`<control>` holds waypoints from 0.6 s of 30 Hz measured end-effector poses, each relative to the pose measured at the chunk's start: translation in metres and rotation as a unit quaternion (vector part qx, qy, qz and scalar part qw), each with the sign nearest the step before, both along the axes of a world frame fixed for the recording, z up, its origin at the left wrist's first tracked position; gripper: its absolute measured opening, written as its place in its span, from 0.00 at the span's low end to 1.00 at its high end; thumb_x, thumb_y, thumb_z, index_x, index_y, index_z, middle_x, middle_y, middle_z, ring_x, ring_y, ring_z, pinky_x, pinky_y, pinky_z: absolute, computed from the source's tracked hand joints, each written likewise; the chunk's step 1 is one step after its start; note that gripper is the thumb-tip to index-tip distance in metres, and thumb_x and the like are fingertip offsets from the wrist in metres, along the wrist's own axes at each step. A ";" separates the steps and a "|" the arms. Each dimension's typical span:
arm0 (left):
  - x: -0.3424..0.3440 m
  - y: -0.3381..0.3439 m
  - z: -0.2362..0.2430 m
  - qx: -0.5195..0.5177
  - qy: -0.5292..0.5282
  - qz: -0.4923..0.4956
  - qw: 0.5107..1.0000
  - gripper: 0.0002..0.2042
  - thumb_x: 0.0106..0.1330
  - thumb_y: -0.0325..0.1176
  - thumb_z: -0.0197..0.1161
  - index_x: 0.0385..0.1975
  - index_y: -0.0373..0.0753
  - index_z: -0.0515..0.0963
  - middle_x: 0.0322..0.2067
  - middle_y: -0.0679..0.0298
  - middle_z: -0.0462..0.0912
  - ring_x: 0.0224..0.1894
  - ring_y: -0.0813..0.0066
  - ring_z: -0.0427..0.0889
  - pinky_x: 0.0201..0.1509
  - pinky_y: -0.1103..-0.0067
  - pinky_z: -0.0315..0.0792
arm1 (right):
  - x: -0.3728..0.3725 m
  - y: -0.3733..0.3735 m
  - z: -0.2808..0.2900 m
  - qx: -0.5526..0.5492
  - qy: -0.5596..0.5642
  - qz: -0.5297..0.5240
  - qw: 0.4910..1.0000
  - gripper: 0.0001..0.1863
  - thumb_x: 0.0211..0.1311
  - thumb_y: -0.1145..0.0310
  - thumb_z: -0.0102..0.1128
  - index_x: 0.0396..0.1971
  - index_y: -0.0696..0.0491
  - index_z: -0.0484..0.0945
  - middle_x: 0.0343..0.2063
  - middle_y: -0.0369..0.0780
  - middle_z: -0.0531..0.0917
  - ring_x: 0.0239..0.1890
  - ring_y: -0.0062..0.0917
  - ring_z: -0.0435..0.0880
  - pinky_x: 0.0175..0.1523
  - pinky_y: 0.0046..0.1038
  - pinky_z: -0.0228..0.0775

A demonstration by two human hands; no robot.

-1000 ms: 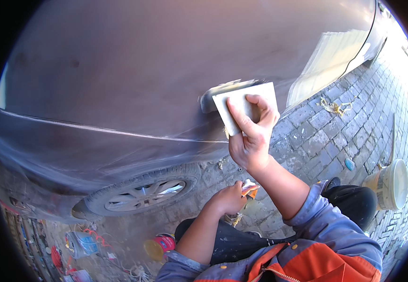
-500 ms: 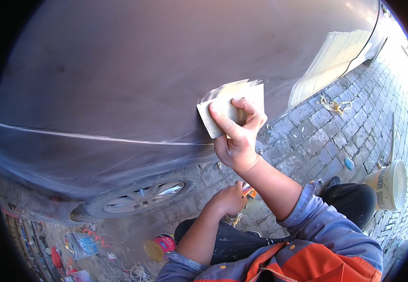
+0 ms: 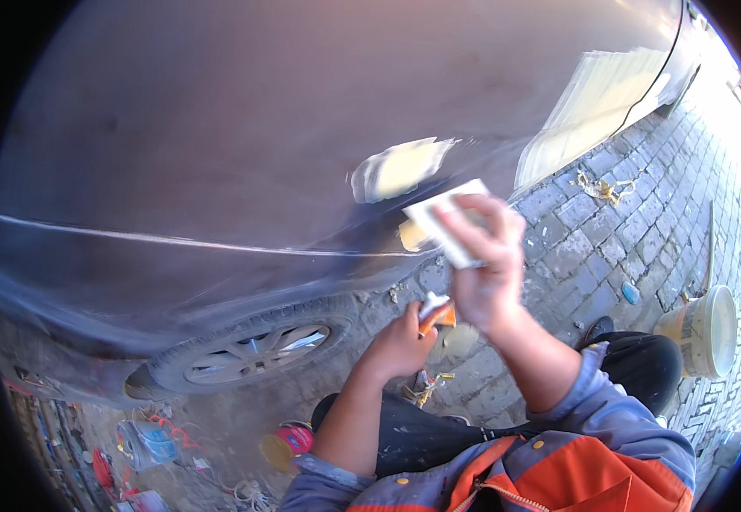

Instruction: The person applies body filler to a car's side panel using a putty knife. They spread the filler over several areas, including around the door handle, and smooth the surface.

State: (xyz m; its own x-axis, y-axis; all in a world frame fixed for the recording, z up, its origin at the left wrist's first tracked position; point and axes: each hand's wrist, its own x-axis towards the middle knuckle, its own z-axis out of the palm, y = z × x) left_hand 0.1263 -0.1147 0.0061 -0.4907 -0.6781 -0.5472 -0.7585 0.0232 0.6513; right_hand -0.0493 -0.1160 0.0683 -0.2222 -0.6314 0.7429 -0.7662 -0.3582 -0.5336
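My right hand, slightly blurred, grips a pale flat putty spreader between thumb and fingers, just off the car's lower side. Cream filler patches mark the dark car panel: an oval putty patch left of the spreader, and a smaller patch partly behind it. Lower down, my left hand is closed around an orange scraper-like tool with whitish stuff at its upper end. Its full shape is hidden by the fingers.
A large streaked putty area covers the panel at right. Below is the car's wheel. On the brick paving stand a pale bucket at right and a pink-and-yellow can; a cut-open container lies among cords at left.
My right hand has drawn the spreader down and right, away from the panel, uncovering the oval putty patch. My left hand has shifted slightly left and up, showing more of the orange tool.
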 end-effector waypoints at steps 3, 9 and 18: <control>0.006 0.007 -0.006 -0.109 0.189 0.116 0.969 0.29 0.73 0.39 0.60 0.68 0.32 0.62 0.52 0.40 0.83 0.57 0.45 0.83 0.62 0.63 0.74 | -0.049 0.025 -0.008 0.025 -0.241 -0.004 0.970 0.16 0.68 0.79 0.61 0.54 0.52 0.84 0.48 0.44 0.86 0.51 0.27 0.82 0.59 0.30 0.71; -0.009 0.019 0.005 -0.111 0.463 0.211 0.854 0.24 0.76 0.26 0.56 0.71 0.33 0.63 0.63 0.59 0.73 0.64 0.72 0.73 0.67 0.75 0.67 | -0.070 0.072 -0.017 0.160 -0.416 0.038 0.894 0.10 0.73 0.73 0.62 0.48 0.62 0.81 0.42 0.35 0.86 0.42 0.15 0.81 0.51 0.21 0.74; -0.013 0.020 0.005 -0.134 0.423 0.266 0.856 0.25 0.76 0.30 0.58 0.69 0.30 0.60 0.60 0.53 0.74 0.61 0.67 0.76 0.67 0.71 0.68 | -0.043 0.081 -0.015 0.120 0.046 0.084 0.988 0.29 0.44 0.85 0.61 0.51 0.53 0.87 0.44 0.41 0.86 0.42 0.34 0.81 0.47 0.34 0.73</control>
State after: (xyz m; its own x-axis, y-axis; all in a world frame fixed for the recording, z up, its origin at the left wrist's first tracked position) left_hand 0.1136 -0.0947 0.0115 -0.2179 -0.9741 0.0612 0.0312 0.0557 0.9980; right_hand -0.0926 -0.0354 0.0533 -0.0374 -0.8143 0.5792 -0.7551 -0.3566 -0.5501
